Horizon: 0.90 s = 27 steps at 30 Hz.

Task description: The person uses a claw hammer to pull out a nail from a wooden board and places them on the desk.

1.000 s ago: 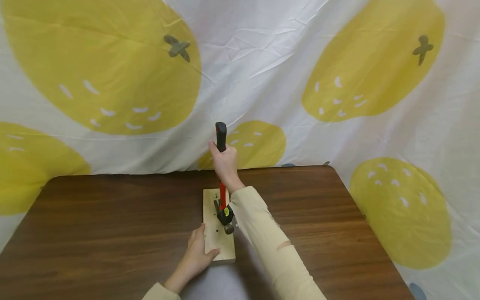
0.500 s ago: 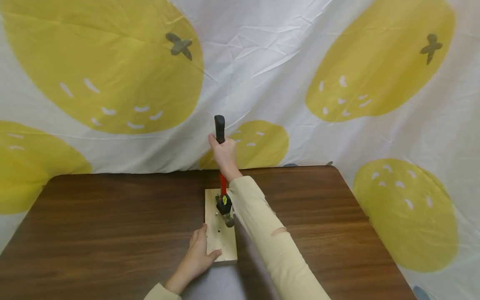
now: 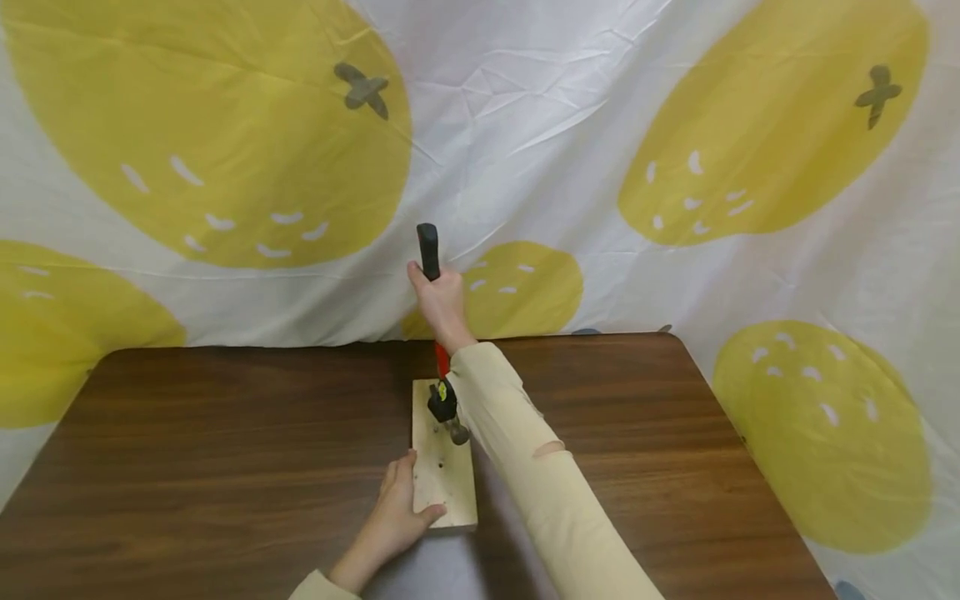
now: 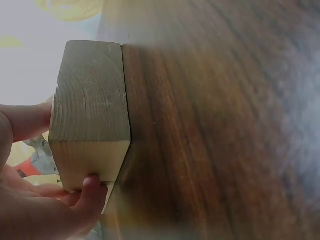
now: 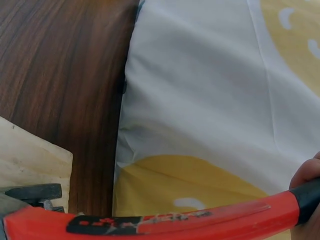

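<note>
My right hand (image 3: 441, 302) grips the black handle of a claw hammer (image 5: 190, 221), whose red shaft slants down to the wooden board (image 3: 447, 493). The hammer's head (image 3: 442, 402) is over the board's far half. In the right wrist view, a nail (image 5: 48, 204) shows between the claw's dark prongs, close to the board's surface. My left hand (image 3: 396, 510) holds the near left part of the board. Its thumb lies over the top and its fingers press the side (image 4: 82, 157). A small dark spot (image 3: 441, 465), maybe a hole or nail, marks the board's middle.
The board lies on a brown wood-grain table (image 3: 247, 450). Behind the table hangs a white cloth (image 3: 510, 158) with large yellow fruit shapes, close to its far edge.
The right hand has moved up and away with the hammer, and the hammer's head has shifted toward the board's far end. The left hand stays on the board.
</note>
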Tool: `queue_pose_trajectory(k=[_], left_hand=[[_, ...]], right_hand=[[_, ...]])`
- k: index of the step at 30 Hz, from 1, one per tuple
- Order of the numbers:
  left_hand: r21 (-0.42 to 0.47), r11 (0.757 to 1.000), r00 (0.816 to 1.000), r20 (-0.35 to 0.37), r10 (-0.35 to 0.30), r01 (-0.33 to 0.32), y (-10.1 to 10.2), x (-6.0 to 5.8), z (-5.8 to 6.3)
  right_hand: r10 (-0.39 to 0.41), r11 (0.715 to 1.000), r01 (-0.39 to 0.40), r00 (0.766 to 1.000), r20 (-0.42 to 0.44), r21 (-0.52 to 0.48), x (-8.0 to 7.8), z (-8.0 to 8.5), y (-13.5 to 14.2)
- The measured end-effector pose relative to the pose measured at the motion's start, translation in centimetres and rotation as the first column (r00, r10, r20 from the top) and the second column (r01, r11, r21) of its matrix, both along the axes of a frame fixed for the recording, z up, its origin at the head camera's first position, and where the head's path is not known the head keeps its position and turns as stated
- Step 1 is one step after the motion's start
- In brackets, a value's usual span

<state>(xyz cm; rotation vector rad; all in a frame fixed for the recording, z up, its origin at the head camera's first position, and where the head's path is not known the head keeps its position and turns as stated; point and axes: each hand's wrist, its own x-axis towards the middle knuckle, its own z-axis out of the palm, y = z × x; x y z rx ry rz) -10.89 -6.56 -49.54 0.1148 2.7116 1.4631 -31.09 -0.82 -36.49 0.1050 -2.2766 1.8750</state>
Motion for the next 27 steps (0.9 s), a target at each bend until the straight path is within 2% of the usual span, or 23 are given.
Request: queue_pose_trajectory(k=[8,15,21,27], left_hand=[[-0.013,1.000,1.000,-0.007,-0.005,0.005,-0.3,0.1,0.0],[-0.038,0.999,1.000,-0.026,-0.007,0.006,-0.5,-0.3,-0.1],[-0.036,0.999,1.000,-0.007,-0.010,0.010,-0.5,-0.3,0.0],[-0.045,0.999,1.000,0.005,-0.012,0.012,-0.5,-0.3,0.1]], right_hand=[[0.005,1.000,-0.005,1.000,-0.030,-0.013,0.5,-0.1,0.0],[0.055,0.992,-0.068,0.991,-0.118,-0.110,2.2,-0.2,0.7],[0.094,0.982,-0.123,0.975,-0.200,-0.140,3.7,-0.2,1.5],[0.101,0.975,-0.139,0.972,-0.212,-0.176,4.4,-0.2,1.7]])
